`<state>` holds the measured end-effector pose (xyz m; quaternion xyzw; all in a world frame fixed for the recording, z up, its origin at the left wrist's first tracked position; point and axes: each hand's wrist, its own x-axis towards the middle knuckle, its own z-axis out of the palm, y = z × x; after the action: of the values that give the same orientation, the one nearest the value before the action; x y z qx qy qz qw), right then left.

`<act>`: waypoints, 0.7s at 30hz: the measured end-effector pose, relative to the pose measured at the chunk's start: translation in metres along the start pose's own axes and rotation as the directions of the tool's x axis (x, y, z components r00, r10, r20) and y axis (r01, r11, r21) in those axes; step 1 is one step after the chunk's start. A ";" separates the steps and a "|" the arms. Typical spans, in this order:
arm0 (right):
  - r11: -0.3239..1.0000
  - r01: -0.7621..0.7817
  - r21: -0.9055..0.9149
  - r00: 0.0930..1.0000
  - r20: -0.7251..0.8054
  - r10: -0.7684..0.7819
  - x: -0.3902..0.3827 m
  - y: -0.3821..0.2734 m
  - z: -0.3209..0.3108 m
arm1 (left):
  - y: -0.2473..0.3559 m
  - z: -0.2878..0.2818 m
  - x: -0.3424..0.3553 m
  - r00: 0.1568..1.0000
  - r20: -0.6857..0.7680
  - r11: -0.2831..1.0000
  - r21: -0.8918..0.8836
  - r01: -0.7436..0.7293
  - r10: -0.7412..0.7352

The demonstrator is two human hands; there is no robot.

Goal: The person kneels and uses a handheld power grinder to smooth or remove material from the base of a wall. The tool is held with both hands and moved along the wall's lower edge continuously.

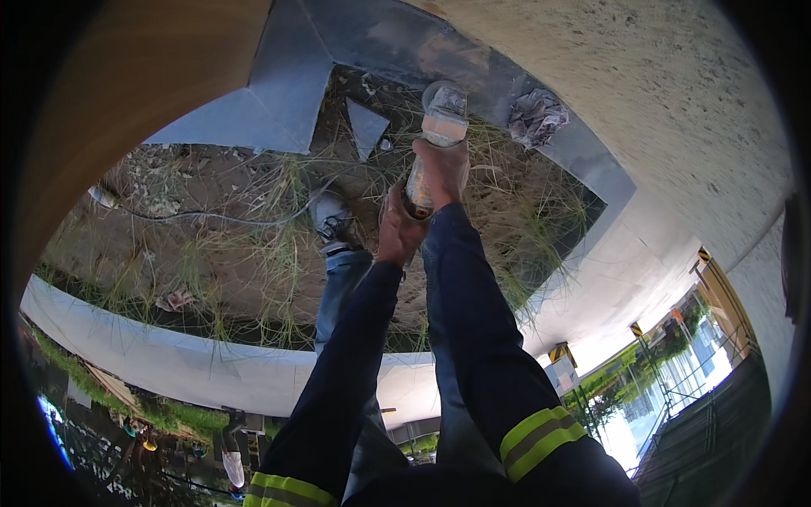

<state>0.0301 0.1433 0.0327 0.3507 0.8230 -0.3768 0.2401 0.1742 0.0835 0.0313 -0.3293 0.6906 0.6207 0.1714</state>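
My right hand (445, 169) grips a clear plastic bottle (443, 114) around its middle, holding it out in front of me above the ground. The bottle's far end is transparent; its near end looks brownish. My left hand (399, 230) is curled at that near end, fingers closed against it. Both arms wear dark blue sleeves with yellow-green reflective bands. Below the hands I see my jeans leg and a grey shoe (332, 221) standing on bare soil with sparse grass.
Grey concrete slabs (283, 93) border the soil patch at the top, and a pale kerb (169, 359) runs along the bottom. A crumpled grey rag (537, 117) lies on the slab at the upper right. A thin cable (211, 220) crosses the dirt on the left.
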 end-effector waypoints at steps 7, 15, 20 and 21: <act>0.996 0.087 0.004 0.994 0.066 -0.087 -0.010 -0.008 0.022 | 0.036 -0.011 0.021 0.992 -0.032 0.990 0.067 0.124 -0.122; 0.989 0.115 -0.089 0.983 0.154 -0.100 -0.025 -0.048 0.054 | -0.006 -0.040 0.040 0.989 -0.106 0.897 -0.420 -0.140 0.104; 0.997 0.068 -0.033 0.995 0.070 -0.066 -0.025 -0.020 0.033 | -0.013 -0.024 0.027 0.998 -0.043 0.992 -0.120 -0.048 0.044; 0.998 0.058 -0.021 0.997 0.061 -0.056 -0.023 -0.012 0.027 | -0.012 -0.021 0.024 0.999 -0.033 0.999 0.037 -0.031 0.032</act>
<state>0.0393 0.1069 0.0371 0.3128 0.8293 -0.3844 0.2581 0.1685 0.0571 0.0110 -0.3254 0.7097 0.6050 0.1561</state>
